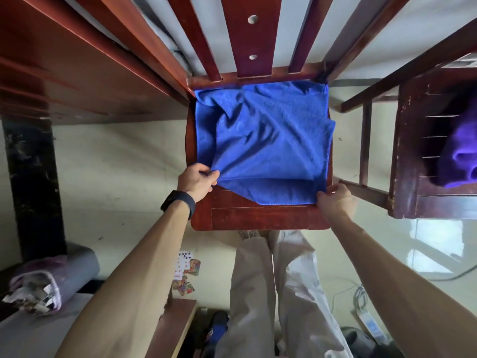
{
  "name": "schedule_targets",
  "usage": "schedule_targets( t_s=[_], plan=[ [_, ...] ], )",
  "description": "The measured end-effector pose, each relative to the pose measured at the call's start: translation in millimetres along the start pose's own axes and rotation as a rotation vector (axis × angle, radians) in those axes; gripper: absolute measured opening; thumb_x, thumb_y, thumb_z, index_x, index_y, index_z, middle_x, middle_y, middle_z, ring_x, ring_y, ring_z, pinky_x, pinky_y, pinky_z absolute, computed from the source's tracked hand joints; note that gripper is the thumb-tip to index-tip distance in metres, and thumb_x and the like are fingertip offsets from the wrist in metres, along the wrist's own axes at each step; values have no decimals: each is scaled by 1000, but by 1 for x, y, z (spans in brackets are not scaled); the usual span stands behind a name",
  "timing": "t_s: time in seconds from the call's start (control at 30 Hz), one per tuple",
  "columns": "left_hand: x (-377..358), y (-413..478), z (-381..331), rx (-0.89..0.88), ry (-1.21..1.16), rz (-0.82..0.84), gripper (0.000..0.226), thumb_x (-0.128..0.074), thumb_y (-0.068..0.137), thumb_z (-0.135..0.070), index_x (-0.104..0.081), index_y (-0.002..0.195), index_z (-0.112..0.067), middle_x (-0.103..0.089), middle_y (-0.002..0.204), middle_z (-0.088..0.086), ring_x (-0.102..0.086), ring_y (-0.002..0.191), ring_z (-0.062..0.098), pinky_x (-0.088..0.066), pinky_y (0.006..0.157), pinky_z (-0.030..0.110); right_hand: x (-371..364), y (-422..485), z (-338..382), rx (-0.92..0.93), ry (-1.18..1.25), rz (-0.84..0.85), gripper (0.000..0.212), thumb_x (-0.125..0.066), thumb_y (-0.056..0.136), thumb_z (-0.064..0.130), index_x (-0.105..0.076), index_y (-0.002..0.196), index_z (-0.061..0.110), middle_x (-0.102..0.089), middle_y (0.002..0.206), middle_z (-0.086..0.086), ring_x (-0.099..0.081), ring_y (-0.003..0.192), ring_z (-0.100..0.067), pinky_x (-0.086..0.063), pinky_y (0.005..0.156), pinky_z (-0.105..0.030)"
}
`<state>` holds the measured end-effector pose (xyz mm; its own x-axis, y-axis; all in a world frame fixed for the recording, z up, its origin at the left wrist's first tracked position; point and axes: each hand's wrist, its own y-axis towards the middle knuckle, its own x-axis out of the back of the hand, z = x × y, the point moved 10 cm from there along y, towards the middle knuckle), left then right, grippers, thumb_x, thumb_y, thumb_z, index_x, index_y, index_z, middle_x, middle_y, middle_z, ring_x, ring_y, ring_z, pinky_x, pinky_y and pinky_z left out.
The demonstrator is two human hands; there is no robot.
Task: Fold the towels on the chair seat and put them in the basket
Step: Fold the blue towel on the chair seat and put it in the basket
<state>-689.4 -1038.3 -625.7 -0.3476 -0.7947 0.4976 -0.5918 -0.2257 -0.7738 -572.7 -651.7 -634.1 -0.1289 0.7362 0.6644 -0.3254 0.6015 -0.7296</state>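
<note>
Towel: blue towel (pixel 263 140) lies rumpled on the chair seat (pixel 258 218), covering most of it.
Left hand (pixel 197 180): pinches the towel's near-left edge, lifting it; dark wristband (pixel 179 201).
Right hand (pixel 335 200): fingers curled, gripping the near-right corner.
Basket (pixel 438 136): right of the chair, holding a purple towel (pixel 462 156).
Obstruction: wooden rail (pixel 366 192) just beside the right hand.
Floor: playing cards (pixel 187 270) scattered.

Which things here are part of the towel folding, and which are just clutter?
Job: blue towel, chair seat, left hand, right hand, wire basket, purple towel.
Clutter: playing cards, rolled mat, power strip.
</note>
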Motion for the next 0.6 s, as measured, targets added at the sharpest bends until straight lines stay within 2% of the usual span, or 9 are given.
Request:
schedule_targets(
  t_s=[0.13,0.2,0.27,0.33,0.43,0.5,0.6],
  plan=[
    [22,-23,55,158,181,76,11,-70,83,-22,-63,91,-23,-69,63,-5,-61,56,18,-47,53,21,0,-7,5,-6,-10,-11,29,-56,91,14,-52,118,6,-63,115,-22,-58,111,-40,-44,87,-37],
    [31,-29,64,218,118,33,9,-69,84,-24,-64,90,-23,-69,63,-4,-58,53,17,-41,49,21,0,-10,4,-22,-5,-13,30,-55,90,13,-47,118,6,-62,115,-24,-57,110,-41,-44,88,-40],
    [32,-27,59,227,48,-3,7,-65,86,-26,-66,81,-22,-68,69,-4,-57,55,17,-38,49,21,2,-13,1,-43,11,-23,31,-56,90,13,-47,118,6,-62,114,-24,-58,108,-42,-46,89,-42],
    [24,-26,50,242,-64,-7,13,-64,88,-28,-66,76,-23,-68,72,-5,-58,56,15,-40,54,22,6,-14,-1,-52,20,-34,33,-57,89,15,-50,119,7,-63,113,-22,-59,108,-41,-48,92,-43],
    [10,-22,53,325,-221,6,13,-65,89,-33,-65,79,-24,-67,79,-6,-59,62,14,-43,63,25,8,-15,-2,-25,25,-34,31,-59,85,17,-62,115,11,-68,110,-17,-60,109,-38,-49,97,-42],
    [6,-19,59,360,-227,-9,15,-64,89,-33,-64,79,-23,-66,85,-1,-60,72,19,-48,70,29,6,-15,-5,-23,29,-20,27,-60,83,16,-66,109,14,-68,99,-12,-62,106,-37,-50,97,-43],
    [8,-17,67,331,77,-51,30,-54,92,-37,-69,88,-11,-68,101,12,-62,101,34,-51,91,38,2,-15,-15,-51,22,7,28,-62,80,16,-64,108,16,-63,93,-7,-64,102,-35,-53,92,-44]
  ],
)
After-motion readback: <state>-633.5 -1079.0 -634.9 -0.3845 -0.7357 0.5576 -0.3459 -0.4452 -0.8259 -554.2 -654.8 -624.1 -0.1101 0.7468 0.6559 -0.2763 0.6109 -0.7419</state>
